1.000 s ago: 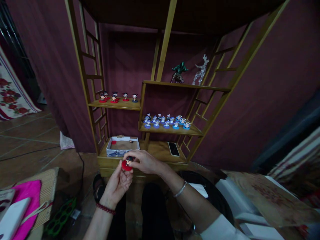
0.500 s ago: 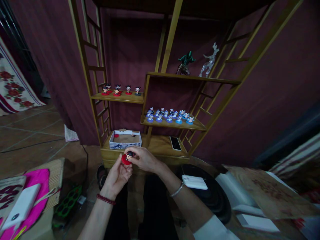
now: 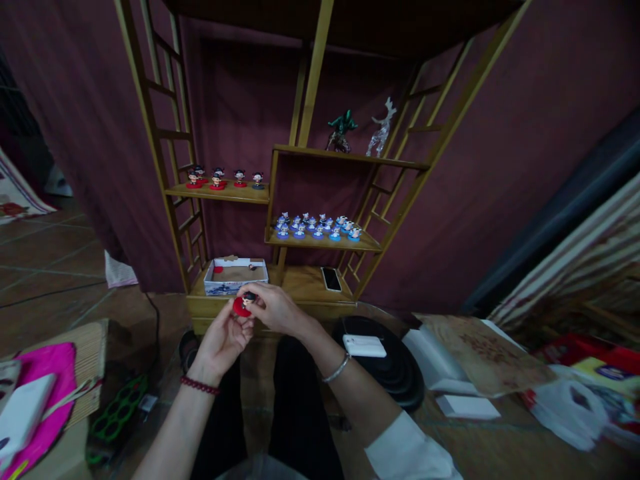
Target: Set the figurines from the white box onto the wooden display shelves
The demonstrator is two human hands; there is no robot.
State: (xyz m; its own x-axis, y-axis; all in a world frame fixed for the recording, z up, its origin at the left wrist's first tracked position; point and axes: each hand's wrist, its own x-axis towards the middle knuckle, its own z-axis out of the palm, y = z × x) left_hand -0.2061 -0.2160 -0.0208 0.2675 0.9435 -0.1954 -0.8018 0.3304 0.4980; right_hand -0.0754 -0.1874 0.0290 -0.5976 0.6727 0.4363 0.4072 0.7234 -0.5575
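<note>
Between my two hands is a small figurine (image 3: 247, 301) with dark hair, on a round red base (image 3: 240, 307). My left hand (image 3: 229, 340) pinches the red base from below and the left. My right hand (image 3: 275, 308) has its fingers closed around the figurine's upper part. Just behind the hands, on the bottom shelf, stands an open patterned box (image 3: 235, 285) with a red piece (image 3: 219, 270) and another small figurine (image 3: 253, 267) in it. Several similar figurines on red bases (image 3: 217, 181) stand on the left shelf.
Several blue and purple figurines (image 3: 319, 231) fill the middle shelf. A green statue (image 3: 342, 131) and a clear deer (image 3: 381, 130) stand higher. A phone (image 3: 331, 279) lies on the bottom shelf; a white phone-like object (image 3: 365, 345) rests on a black round stool (image 3: 400, 373).
My view has turned to the right, so the shelf and hands sit further left in the picture. Both hands keep the same hold on the figurine.
</note>
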